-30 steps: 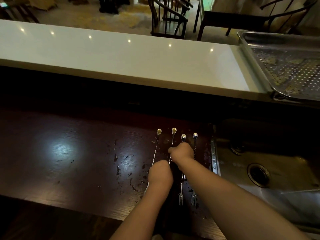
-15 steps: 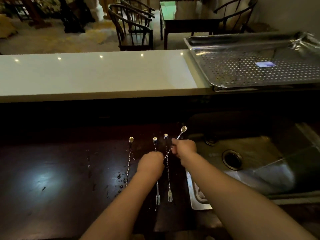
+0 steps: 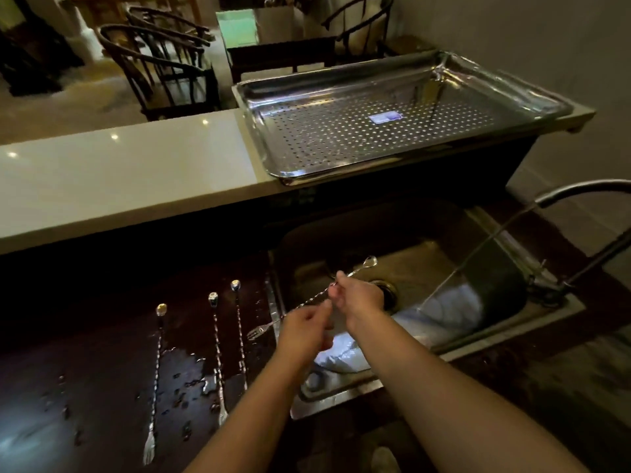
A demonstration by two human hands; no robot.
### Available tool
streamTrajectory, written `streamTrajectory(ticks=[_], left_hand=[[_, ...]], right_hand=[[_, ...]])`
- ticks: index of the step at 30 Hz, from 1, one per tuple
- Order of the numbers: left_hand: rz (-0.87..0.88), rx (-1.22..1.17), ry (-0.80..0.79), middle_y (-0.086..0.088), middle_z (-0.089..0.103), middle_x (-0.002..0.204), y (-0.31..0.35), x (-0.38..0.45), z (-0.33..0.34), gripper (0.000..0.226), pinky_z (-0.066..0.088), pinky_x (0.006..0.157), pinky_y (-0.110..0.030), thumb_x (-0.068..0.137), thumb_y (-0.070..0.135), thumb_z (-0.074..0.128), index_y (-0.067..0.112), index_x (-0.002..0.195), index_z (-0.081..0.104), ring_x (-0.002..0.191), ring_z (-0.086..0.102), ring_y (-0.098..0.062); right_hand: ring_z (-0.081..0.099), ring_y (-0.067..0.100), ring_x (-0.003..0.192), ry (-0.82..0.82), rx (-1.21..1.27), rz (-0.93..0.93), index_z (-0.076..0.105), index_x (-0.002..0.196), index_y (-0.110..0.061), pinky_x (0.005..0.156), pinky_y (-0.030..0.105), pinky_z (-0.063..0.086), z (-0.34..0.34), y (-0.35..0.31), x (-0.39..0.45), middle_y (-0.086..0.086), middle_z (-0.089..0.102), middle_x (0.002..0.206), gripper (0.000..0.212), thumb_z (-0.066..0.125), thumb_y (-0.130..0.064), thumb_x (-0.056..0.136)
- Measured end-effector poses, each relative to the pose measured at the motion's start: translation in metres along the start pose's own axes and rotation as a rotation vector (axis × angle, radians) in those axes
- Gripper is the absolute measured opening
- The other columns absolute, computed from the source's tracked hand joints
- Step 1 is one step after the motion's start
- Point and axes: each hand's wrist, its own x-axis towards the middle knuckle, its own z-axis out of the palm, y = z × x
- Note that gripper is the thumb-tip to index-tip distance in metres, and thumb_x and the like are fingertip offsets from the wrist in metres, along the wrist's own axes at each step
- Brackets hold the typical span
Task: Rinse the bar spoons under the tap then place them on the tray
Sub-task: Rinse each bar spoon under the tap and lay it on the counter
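Nearest the camera, three bar spoons lie side by side on the dark wet counter (image 3: 85,387), bowls pointing away and fork ends toward the person: the left spoon (image 3: 155,380), the middle spoon (image 3: 217,356) and the right spoon (image 3: 240,332), set apart from one another so each can be picked up singly, and close beside the basin so the reach is short. Just beyond them, over the sink's left edge, both hands hold the fourth bar spoon (image 3: 310,302) slantwise. The left hand (image 3: 304,331) pinches the twisted stem near the fork end, which sticks out to the left over the counter's edge; the right hand (image 3: 356,295) is closed round the stem further up, leaving the bowl free and pointing toward the water. Two grips on so thin and long a thing probably steady it and let it be turned under the flow. The sink (image 3: 491,268) lies beneath, a pale crumpled sheet or cloth in its near part; what it is I cannot tell. The stream (image 3: 478,254) runs slantwise from the tap (image 3: 580,189) at the right and lands to the right of the hands, so the spoon is near the water but not yet in it, and the rinse seems about to begin. Farthest, on the pale raised ledge (image 3: 119,175), sits the perforated steel tray (image 3: 392,131), bare of spoons; its holes should let rinsed spoons drain.
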Motion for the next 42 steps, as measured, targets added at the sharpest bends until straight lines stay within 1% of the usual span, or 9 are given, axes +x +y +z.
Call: streamTrajectory(ticks=[1, 3, 5, 8, 17, 21, 27, 37, 42], left_hand=[[-0.128, -0.287, -0.048, -0.009, 0.071, 0.082, 0.000, 0.003, 0.013, 0.033, 0.053, 0.063, -0.029, 0.094, 0.037, 0.054, 0.008, 0.090, 0.070, 0.066, 0.064, -0.014], [-0.216, -0.678, 0.001, -0.010, 0.071, 0.095, -0.002, 0.011, 0.033, 0.032, 0.054, 0.074, -0.030, 0.094, 0.032, 0.054, 0.003, 0.100, 0.065, 0.085, 0.069, -0.019], [-0.165, -0.905, 0.123, -0.007, 0.069, 0.094, 0.000, 0.015, 0.051, 0.026, 0.054, 0.069, -0.023, 0.094, 0.026, 0.056, 0.002, 0.104, 0.060, 0.085, 0.069, -0.016], [-0.101, -1.066, 0.223, -0.009, 0.066, 0.098, 0.007, 0.014, 0.077, 0.020, 0.057, 0.064, -0.018, 0.093, 0.014, 0.058, 0.003, 0.109, 0.057, 0.081, 0.071, -0.016], [-0.103, -1.048, 0.269, -0.012, 0.066, 0.094, 0.024, 0.022, 0.137, 0.014, 0.058, 0.069, -0.019, 0.093, 0.010, 0.058, 0.000, 0.103, 0.059, 0.081, 0.069, -0.017], [-0.095, -1.018, 0.272, -0.010, 0.067, 0.094, 0.027, 0.028, 0.153, 0.014, 0.056, 0.080, -0.025, 0.092, 0.012, 0.059, 0.001, 0.101, 0.060, 0.081, 0.070, -0.017], [-0.102, -1.026, 0.281, -0.010, 0.066, 0.088, 0.032, 0.038, 0.174, 0.007, 0.059, 0.066, -0.020, 0.093, 0.009, 0.057, 0.004, 0.093, 0.062, 0.079, 0.069, -0.018], [-0.107, -0.997, 0.325, -0.010, 0.065, 0.085, 0.044, 0.055, 0.194, 0.008, 0.060, 0.068, -0.022, 0.094, 0.008, 0.056, 0.003, 0.090, 0.061, 0.077, 0.068, -0.018], [-0.101, -0.982, 0.325, -0.010, 0.064, 0.087, 0.045, 0.059, 0.197, 0.009, 0.059, 0.069, -0.021, 0.094, 0.007, 0.054, 0.004, 0.090, 0.060, 0.077, 0.067, -0.017]], right_hand=[[0.056, 0.009, 0.037, 0.008, 0.027, 0.004, 0.060, 0.069, -0.001, 0.038, 0.015, 0.048, -0.007, -0.006, 0.002, 0.007, 0.060, 0.059, 0.021, 0.067, -0.006, 0.087], [0.057, 0.011, 0.041, 0.019, 0.085, 0.014, 0.060, 0.071, 0.001, 0.037, 0.016, 0.048, -0.021, -0.017, 0.005, 0.008, 0.060, 0.061, 0.019, 0.067, -0.005, 0.087], [0.057, 0.014, 0.044, 0.031, 0.150, 0.028, 0.059, 0.077, 0.003, 0.036, 0.017, 0.047, -0.034, -0.026, 0.009, 0.010, 0.059, 0.063, 0.014, 0.067, -0.002, 0.087], [0.058, 0.010, 0.036, 0.042, 0.220, 0.032, 0.059, 0.072, 0.002, 0.037, 0.016, 0.048, -0.053, -0.033, 0.016, 0.010, 0.058, 0.062, 0.017, 0.067, -0.001, 0.087], [0.065, 0.014, 0.051, 0.036, 0.314, 0.068, 0.062, 0.073, 0.000, 0.046, 0.018, 0.055, -0.094, -0.054, 0.035, 0.010, 0.064, 0.065, 0.015, 0.068, -0.004, 0.087], [0.065, 0.016, 0.058, 0.025, 0.311, 0.080, 0.061, 0.075, -0.001, 0.050, 0.018, 0.057, -0.106, -0.066, 0.043, 0.011, 0.064, 0.068, 0.015, 0.068, -0.005, 0.088], [0.066, 0.015, 0.056, 0.045, 0.285, 0.097, 0.065, 0.083, 0.001, 0.049, 0.018, 0.057, -0.119, -0.080, 0.057, 0.012, 0.067, 0.069, 0.008, 0.068, -0.006, 0.087], [0.067, 0.011, 0.045, 0.035, 0.319, 0.095, 0.065, 0.084, 0.002, 0.044, 0.017, 0.052, -0.124, -0.095, 0.077, 0.012, 0.067, 0.064, 0.009, 0.068, -0.005, 0.087], [0.066, 0.015, 0.055, 0.060, 0.280, 0.096, 0.064, 0.079, 0.001, 0.044, 0.017, 0.053, -0.124, -0.101, 0.083, 0.011, 0.066, 0.069, 0.013, 0.069, -0.008, 0.087]])
